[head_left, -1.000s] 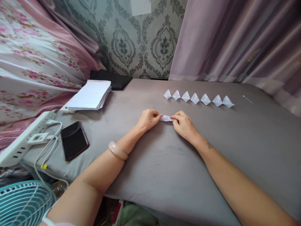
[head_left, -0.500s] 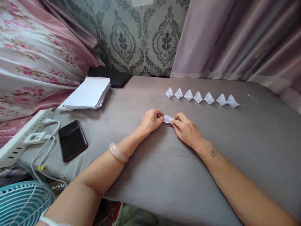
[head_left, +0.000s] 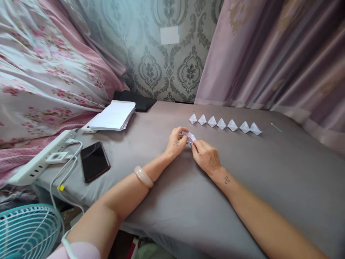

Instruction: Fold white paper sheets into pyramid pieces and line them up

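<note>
Between my two hands is a small piece of folded white paper (head_left: 191, 137), bowed into a curve. My left hand (head_left: 178, 142) pinches its left end between thumb and fingers. At the lower right end, the thumb and fingers of my right hand (head_left: 206, 154) are closed on it. Part of the paper is hidden behind the fingers. Beyond my hands, several folded white paper boats (head_left: 221, 124) stand in a row on the grey cloth-covered surface (head_left: 172, 198).
On the left lie a stack of white paper (head_left: 113, 115), a dark phone (head_left: 95, 162) and a white power strip (head_left: 45, 156) with cables. A black folded item (head_left: 144, 103) is behind the stack. A teal fan (head_left: 28, 230) stands lower left. A thin stick (head_left: 276, 127) lies far right.
The view has tilted up, so more wall shows. My right hand has come closer to my left, and the paper between them has gone from flat to curved.
</note>
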The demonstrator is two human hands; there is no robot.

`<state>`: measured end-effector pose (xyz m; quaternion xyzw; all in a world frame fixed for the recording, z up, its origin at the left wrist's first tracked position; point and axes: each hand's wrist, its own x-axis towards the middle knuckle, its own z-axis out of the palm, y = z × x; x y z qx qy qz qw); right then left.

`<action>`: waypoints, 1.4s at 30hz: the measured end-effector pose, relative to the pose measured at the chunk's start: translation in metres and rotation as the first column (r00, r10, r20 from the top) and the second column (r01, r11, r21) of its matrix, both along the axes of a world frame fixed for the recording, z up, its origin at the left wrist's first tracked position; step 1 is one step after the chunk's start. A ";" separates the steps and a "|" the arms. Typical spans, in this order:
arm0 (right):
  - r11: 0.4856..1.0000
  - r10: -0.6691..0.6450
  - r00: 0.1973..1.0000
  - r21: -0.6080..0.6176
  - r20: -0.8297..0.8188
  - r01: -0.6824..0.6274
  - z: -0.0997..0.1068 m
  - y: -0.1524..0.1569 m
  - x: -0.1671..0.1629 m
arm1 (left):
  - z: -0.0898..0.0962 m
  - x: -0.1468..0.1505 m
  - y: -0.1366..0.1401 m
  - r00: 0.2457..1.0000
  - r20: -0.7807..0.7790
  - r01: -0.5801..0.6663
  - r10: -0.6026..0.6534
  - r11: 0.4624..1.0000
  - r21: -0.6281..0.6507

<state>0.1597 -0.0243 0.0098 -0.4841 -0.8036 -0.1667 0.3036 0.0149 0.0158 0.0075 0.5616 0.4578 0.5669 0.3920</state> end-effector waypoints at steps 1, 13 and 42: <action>1.000 0.006 1.000 0.016 0.005 -0.006 0.001 -0.002 -0.001 | 0.001 0.002 -0.001 0.997 0.075 0.003 -0.002 1.000 -0.012; 0.997 0.014 0.998 0.069 0.064 -0.019 0.005 -0.021 -0.023 | 0.020 0.002 -0.019 0.875 0.481 0.179 -0.051 0.958 -0.224; 0.979 -0.036 0.983 -0.189 0.178 0.070 0.007 -0.026 -0.035 | 0.013 0.009 -0.020 0.863 0.506 0.080 0.010 0.984 -0.157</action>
